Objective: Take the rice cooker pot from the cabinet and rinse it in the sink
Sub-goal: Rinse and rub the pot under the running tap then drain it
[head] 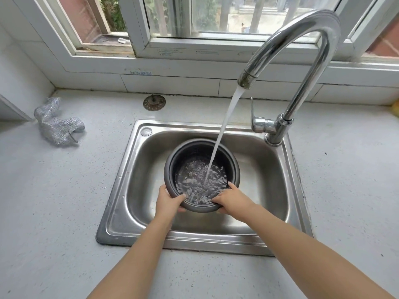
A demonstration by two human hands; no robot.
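dark rice cooker pot [201, 156] is sitting in the steel sink [254, 223] at the frame's centre, both hands gripping its near rim. left hand [169, 200] is curling around the lower-left edge, right hand [232, 200] closing on the lower-right. water [224, 126] is streaming from the faucet [311, 50] into it. 1 mesh scrubber [57, 124] is lying at left.

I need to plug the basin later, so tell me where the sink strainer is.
In the head view, the sink strainer lies on the countertop behind the sink, near its back-left corner, below the window sill, right of the mesh scrubber.
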